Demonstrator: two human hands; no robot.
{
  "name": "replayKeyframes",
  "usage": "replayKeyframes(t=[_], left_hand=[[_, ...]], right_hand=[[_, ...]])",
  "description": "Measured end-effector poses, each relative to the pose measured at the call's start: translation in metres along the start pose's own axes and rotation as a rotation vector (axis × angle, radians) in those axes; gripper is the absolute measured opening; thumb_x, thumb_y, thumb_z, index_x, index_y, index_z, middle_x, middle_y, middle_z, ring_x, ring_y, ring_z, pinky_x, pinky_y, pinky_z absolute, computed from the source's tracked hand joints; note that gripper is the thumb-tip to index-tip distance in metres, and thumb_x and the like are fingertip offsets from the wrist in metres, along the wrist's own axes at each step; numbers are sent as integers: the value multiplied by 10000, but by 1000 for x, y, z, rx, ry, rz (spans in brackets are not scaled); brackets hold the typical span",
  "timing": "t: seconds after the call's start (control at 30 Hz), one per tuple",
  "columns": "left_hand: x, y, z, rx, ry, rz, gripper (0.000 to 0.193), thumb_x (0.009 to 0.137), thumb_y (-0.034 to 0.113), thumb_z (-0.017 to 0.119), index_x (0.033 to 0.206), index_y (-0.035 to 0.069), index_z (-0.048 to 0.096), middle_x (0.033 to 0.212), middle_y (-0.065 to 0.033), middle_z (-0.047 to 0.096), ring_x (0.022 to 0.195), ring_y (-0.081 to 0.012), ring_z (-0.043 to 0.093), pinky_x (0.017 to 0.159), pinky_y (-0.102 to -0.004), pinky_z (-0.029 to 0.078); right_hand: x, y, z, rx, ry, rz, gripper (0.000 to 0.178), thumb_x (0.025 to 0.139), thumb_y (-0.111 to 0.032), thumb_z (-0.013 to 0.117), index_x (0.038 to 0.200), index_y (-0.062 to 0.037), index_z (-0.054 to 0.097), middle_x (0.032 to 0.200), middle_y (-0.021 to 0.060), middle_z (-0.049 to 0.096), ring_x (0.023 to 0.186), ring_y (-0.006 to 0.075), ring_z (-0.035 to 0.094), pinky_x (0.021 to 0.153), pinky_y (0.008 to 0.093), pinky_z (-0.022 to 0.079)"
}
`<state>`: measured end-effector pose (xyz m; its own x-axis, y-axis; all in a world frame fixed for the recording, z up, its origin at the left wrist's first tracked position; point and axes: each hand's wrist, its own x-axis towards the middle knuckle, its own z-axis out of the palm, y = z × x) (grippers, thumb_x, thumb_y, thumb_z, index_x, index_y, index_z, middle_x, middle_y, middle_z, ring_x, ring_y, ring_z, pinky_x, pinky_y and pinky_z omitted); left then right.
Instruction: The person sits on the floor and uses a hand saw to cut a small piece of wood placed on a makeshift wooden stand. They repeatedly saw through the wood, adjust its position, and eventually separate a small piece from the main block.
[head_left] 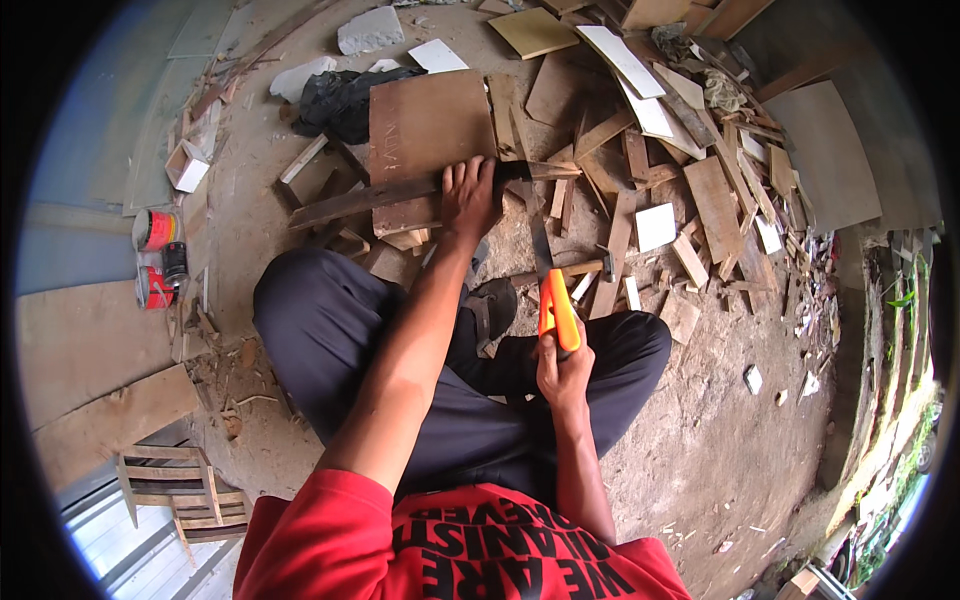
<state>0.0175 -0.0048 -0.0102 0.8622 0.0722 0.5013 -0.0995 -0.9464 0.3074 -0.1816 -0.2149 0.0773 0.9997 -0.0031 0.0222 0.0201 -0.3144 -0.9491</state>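
My left hand (470, 197) is closed over a long dark wooden strip (365, 205), pressing it down across a brown wooden board (430, 115). The strip runs from left to right in front of me, and its paler right end sticks out past my fingers. In my right hand (565, 372) is a handsaw (558, 312), gripped by its orange and yellow handle. Its blade points away from me and meets the strip just right of my left hand. Whether the teeth are inside a cut cannot be made out. A hammer (607, 264) lies behind the saw handle.
Wood offcuts (715, 205) are heaped to the right and far right. A black plastic bag (350, 100) and a concrete chunk (370, 32) lie at the far left. Red cans (156, 230) stand by the left wall. A wooden rack (185, 485) is at the lower left.
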Motion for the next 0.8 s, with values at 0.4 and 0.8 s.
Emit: replayKeyframes(t=[0.4, 0.8], left_hand=[[-5, 0, -5, -15, -69, -15, 444, 954, 316, 597, 1318, 66, 554, 1270, -127, 591, 1191, -295, 542, 1093, -498, 310], [3, 9, -7, 66, -155, 10, 444, 946, 372, 585, 1248, 46, 586, 1207, -120, 591, 1160, -281, 532, 1051, -509, 348]], right_hand=[[-54, -44, -60, -190, -7, 101, 233, 873, -171, 717, 810, -14, 556, 580, 96, 532, 473, 222, 573, 493, 309, 435], [205, -23, 74, -175, 63, -122, 245, 935, -193, 686, 944, 48, 647, 634, 134, 592, 601, 151, 551, 567, 369, 462]])
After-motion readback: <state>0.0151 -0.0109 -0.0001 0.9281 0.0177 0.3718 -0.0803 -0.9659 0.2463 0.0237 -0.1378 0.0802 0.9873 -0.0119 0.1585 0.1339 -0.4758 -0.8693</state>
